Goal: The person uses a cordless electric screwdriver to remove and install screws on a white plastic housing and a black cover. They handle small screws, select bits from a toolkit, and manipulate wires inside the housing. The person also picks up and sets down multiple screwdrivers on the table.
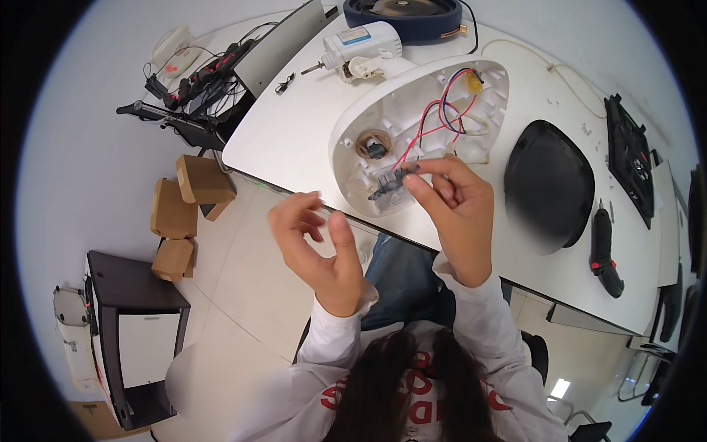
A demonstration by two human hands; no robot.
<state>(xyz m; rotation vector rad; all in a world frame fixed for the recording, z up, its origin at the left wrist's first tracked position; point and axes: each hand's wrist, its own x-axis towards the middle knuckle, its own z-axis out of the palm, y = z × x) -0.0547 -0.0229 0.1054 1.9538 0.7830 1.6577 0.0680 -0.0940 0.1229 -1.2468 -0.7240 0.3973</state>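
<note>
My right hand [462, 214] pinches the end of a small dark grey strip-shaped part [389, 183] between thumb and forefinger. That part lies over the near end of a white plastic shell [352, 121], the hollow fan base or housing lying on the table. Red and dark wires [421, 127] run through the shell, towards the grey part and a yellow component [474, 82] at the far end. A round opening [374, 145] in the shell holds a small dark piece. My left hand [317, 250] hovers before the table's near edge, fingers loosely curled and apart, holding nothing.
A white motor unit [364, 46] with a shaft lies behind the shell. Right of the shell are a black cover [549, 184], a black-and-red power screwdriver [605, 254] and an open tool case [632, 156]. Small screws [587, 136] lie scattered nearby. Cardboard boxes [174, 210] stand on the floor left.
</note>
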